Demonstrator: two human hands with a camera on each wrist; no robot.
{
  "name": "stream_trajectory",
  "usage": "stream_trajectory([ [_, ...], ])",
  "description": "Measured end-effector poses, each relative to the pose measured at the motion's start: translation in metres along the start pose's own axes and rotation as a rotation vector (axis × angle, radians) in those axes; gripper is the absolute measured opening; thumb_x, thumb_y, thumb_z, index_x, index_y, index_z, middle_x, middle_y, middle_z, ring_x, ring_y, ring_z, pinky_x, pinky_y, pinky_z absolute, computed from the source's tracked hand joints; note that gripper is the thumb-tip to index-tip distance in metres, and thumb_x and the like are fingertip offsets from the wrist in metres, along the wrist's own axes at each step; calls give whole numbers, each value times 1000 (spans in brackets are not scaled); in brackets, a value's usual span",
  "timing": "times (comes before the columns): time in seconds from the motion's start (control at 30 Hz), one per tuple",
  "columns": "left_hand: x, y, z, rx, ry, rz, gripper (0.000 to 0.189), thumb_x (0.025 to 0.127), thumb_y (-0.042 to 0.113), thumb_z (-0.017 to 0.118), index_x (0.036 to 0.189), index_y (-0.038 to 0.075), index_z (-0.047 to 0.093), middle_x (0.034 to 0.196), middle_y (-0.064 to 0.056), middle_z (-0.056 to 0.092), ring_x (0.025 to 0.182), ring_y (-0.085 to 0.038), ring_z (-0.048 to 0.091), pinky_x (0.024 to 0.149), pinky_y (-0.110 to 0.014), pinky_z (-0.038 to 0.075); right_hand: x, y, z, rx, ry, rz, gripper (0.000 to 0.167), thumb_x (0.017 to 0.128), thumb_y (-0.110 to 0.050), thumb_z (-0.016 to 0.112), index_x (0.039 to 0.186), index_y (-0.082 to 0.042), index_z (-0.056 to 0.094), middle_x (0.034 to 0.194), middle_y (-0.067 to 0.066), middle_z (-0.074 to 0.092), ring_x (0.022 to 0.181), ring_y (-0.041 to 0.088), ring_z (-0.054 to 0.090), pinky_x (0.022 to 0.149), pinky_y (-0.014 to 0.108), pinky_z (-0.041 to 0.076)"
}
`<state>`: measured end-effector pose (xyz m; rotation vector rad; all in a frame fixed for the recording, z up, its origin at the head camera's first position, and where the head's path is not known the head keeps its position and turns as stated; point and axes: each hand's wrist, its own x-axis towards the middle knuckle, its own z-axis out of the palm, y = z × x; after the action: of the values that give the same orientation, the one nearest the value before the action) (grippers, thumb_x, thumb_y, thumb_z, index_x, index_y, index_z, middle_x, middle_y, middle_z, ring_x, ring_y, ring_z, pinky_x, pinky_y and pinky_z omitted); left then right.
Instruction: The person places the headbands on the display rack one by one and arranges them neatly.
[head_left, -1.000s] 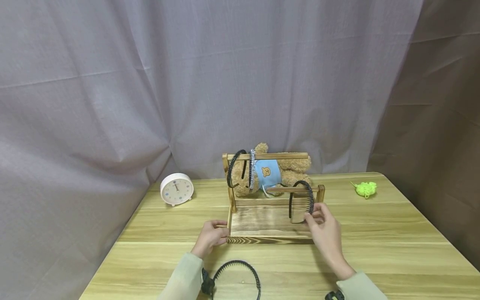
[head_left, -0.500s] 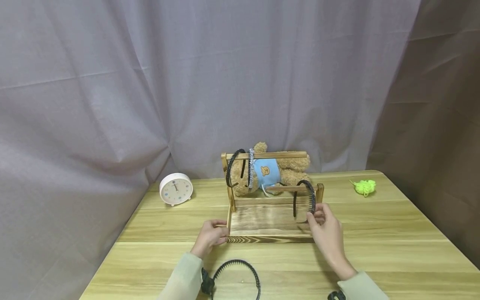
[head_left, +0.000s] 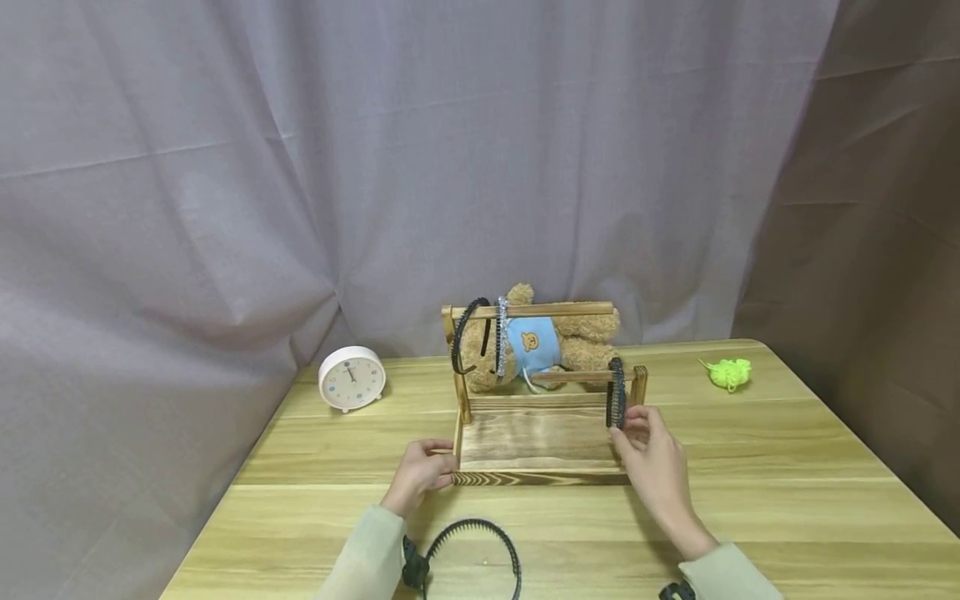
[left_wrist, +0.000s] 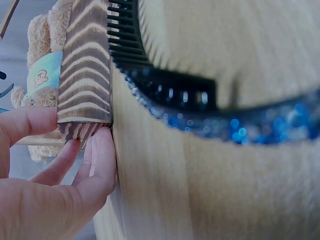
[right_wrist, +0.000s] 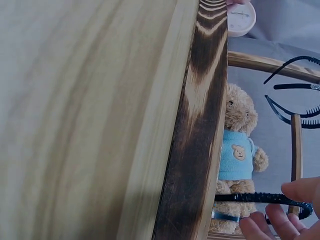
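Note:
A wooden rack [head_left: 540,478] with an upper bar and a lower bar stands on the table. My left hand [head_left: 420,473] pinches its front left corner, fingers under the dark-grained front strip [left_wrist: 85,65]. Over the lower right bar hangs a black toothed headband [head_left: 617,392], turned nearly edge-on in the head view. My right hand [head_left: 652,454] holds this headband's lower end between thumb and fingers, beside the rack's right post [head_left: 640,387]. On the upper bar hang another black headband [head_left: 458,337] and a silver glittery headband [head_left: 502,337].
Near the table's front lies a loose headband [head_left: 472,523], whose blue stones show in the left wrist view. Behind the rack a teddy bear [head_left: 536,346] in a blue shirt lies sideways. A white clock [head_left: 352,380] stands left, green yarn [head_left: 729,375] lies right.
The headband in my right hand has slid right along the lower bar and turned from broadside to nearly edge-on. My left hand has stayed at the rack's corner.

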<state>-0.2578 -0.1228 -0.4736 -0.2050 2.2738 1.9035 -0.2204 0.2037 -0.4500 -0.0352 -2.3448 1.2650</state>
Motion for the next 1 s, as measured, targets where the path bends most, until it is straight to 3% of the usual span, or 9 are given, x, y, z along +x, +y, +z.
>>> stream_trajectory([
  [0.17, -1, -1, 1, -14, -8, 9, 49, 76, -1, 61, 124, -12, 56, 94, -12, 63, 72, -12, 63, 73, -30, 62, -3, -1, -6, -7, -49, 27, 42, 92, -17, 67, 126, 2, 49, 117, 23, 61, 103, 41, 65, 89, 45, 57],
  [0.5, -2, 1, 1, -7, -3, 2, 49, 76, -2, 61, 124, -11, 56, 96, -14, 64, 73, -13, 63, 72, -30, 62, -8, -2, -18, -31, -51, 25, 64, 86, -20, 74, 136, 6, 43, 122, 27, 59, 106, 42, 62, 91, 54, 54],
  [0.77, -2, 3, 1, -1, -1, 4, 48, 78, -1, 61, 125, -11, 56, 99, -16, 63, 75, -14, 63, 72, -30, 62, -12, -6, -26, -35, -47, 49, 65, 88, -23, 73, 136, 7, 43, 123, 27, 57, 109, 42, 60, 94, 53, 53],
  [0.93, -1, 1, 1, -2, -5, 3, 48, 77, -1, 61, 124, -11, 56, 98, -15, 64, 74, -14, 63, 72, -30, 62, -18, -8, -30, -24, -15, 56, 57, 85, -22, 76, 127, 7, 49, 118, 26, 59, 105, 41, 62, 85, 41, 59],
  [1.0, -1, 1, 1, -3, -3, 3, 48, 77, -1, 61, 124, -11, 56, 98, -15, 64, 74, -14, 63, 72, -30, 62, -20, -9, -32, -20, -16, 57, 55, 85, -20, 76, 125, 7, 50, 117, 26, 60, 103, 40, 63, 79, 27, 60],
])
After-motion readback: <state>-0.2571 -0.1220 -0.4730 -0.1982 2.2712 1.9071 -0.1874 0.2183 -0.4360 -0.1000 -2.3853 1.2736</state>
